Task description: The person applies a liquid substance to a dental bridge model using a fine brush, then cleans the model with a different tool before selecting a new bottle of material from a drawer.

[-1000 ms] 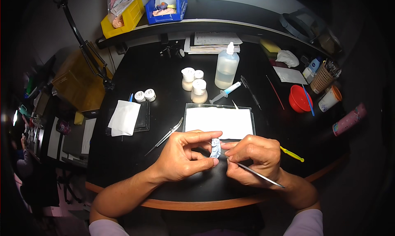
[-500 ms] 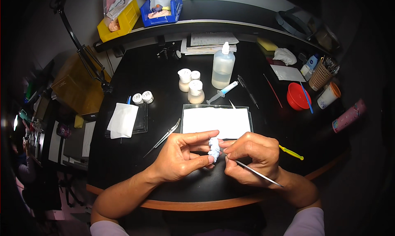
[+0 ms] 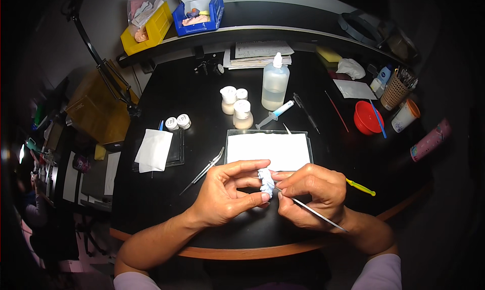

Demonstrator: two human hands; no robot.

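Observation:
Between the fingertips and thumb of my left hand [image 3: 225, 199] is a small, pale blue dental model piece [image 3: 265, 182] with a bumpy surface, held upright over the front of the table. My right hand [image 3: 316, 191] pinches a slim grey tool [image 3: 318, 215], its tapered back end pointing toward me. The tool's front end meets the side of the piece that faces my right hand; its tip is too small to make out. Just beyond both hands lies a white sheet [image 3: 268, 148] on a glass slab [image 3: 227, 147].
Tweezers [image 3: 203, 171] lie left of the slab, a yellow-handled tool [image 3: 361, 187] to the right. Behind stand small white-capped jars [image 3: 243, 115], a squeeze bottle [image 3: 275, 88] and a syringe [image 3: 275, 114]. A red bowl [image 3: 365, 119] sits at right. White paper [image 3: 154, 149] lies at left.
The whole view has shifted slightly, so the table things appear a little farther right and lower. Both hands keep their holds on the piece and the tool, with hardly any movement.

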